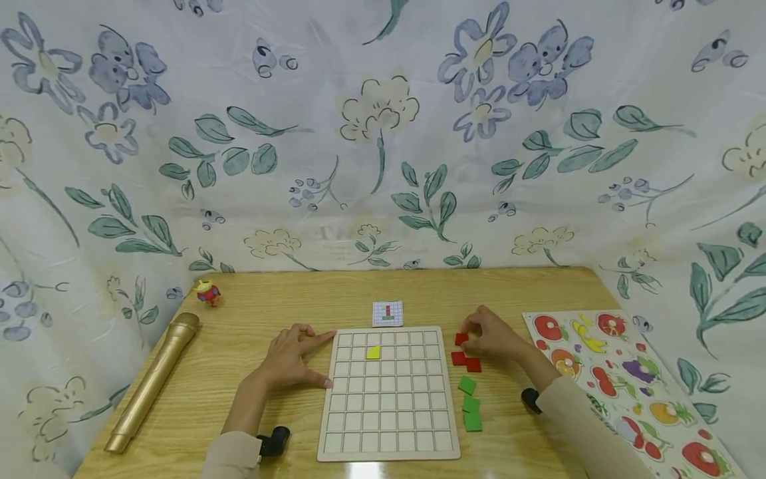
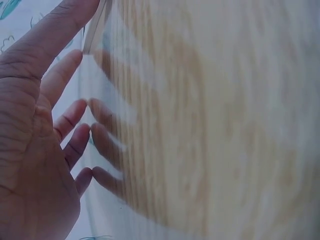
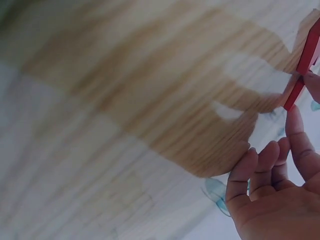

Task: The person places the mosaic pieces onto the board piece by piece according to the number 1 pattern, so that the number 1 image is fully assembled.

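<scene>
A pale square grid board (image 1: 387, 454) lies on the wooden table, with one yellow tile (image 1: 374, 352) in a cell of its upper part. My left hand (image 1: 291, 359) rests at the board's left side, thumb and index finger spread and touching its edge; in the left wrist view the other fingertips meet the tabletop. Right of the board, my right hand (image 1: 492, 336) has thumb and index finger at opposite edges of a red tile (image 3: 294, 93), pinching it. Two more red tiles (image 1: 473, 364) lie just below that hand. Several green tiles (image 1: 471, 404) form a column nearer me.
A small printed pattern card (image 1: 387, 314) lies behind the board. At the left are a gold microphone-shaped tube (image 1: 154, 386) and a small red-and-yellow toy figure (image 1: 208, 293). A fruit-picture sheet (image 1: 604, 359) covers the right side. Floral cloth (image 1: 383, 166) hangs behind the table.
</scene>
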Demonstrator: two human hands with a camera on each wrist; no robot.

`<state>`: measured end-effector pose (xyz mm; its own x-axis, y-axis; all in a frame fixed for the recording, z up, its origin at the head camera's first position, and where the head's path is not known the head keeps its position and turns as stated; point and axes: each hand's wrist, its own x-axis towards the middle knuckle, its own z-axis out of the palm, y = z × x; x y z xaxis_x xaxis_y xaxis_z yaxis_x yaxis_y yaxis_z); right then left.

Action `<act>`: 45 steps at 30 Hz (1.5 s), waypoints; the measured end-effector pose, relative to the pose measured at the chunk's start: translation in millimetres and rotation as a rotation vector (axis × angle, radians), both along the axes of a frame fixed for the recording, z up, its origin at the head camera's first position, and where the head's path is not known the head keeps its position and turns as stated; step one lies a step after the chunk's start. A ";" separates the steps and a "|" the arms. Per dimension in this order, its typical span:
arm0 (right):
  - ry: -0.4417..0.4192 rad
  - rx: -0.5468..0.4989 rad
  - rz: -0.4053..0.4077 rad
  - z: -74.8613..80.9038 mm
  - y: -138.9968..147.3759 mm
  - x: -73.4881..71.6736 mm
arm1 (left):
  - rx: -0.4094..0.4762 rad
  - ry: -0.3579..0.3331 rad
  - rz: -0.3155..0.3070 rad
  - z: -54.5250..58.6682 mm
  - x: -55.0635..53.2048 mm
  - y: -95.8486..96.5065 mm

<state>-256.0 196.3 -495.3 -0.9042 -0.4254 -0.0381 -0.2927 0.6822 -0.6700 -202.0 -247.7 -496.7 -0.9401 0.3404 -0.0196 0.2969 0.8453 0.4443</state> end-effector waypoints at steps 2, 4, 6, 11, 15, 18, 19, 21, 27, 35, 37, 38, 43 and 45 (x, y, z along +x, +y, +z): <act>0.009 0.016 -0.001 0.0 0.2 0.5 | 0.000 0.001 -0.002 -0.3 0.0 0.0; 0.017 0.028 -0.002 0.2 0.5 1.3 | 0.000 0.004 -0.004 -0.6 -0.2 -0.1; 0.030 0.031 0.002 0.2 0.9 1.8 | 0.002 0.006 -0.005 -1.0 -0.3 -0.3; 0.039 -0.017 0.013 0.8 1.6 1.9 | 0.008 0.010 -0.005 -1.9 -0.5 -1.0; 0.016 -0.063 0.031 2.0 -1.0 2.3 | 0.007 0.003 0.004 -2.5 -0.2 -1.4; -0.009 -0.079 0.039 4.5 -4.7 4.3 | 0.007 0.001 0.004 -2.2 0.4 -1.4; -0.012 -0.080 0.039 5.9 -6.1 5.2 | 0.008 0.003 0.003 -2.0 0.5 -1.2; -0.008 -0.087 0.046 9.1 -8.9 7.0 | 0.008 0.007 0.001 -1.5 0.8 -0.9; 0.003 -0.107 0.071 13.7 -16.2 8.7 | 0.003 0.016 0.001 -0.1 1.0 -0.6; -0.016 -0.101 0.075 16.3 -29.8 11.1 | -0.009 0.012 0.008 0.4 -0.2 -0.1; -0.016 -0.100 0.089 17.9 -34.8 12.0 | -0.011 0.013 0.010 0.5 -0.4 -0.2; -0.010 -0.098 0.098 18.7 -37.5 12.3 | -0.013 0.014 0.010 0.4 -0.5 -0.2; -0.010 -0.096 0.131 21.9 -51.5 13.4 | -0.019 0.014 0.012 -0.4 -1.0 -0.5; -0.014 -0.093 0.139 22.7 -57.0 13.8 | -0.018 0.010 0.010 -1.0 -1.2 -0.7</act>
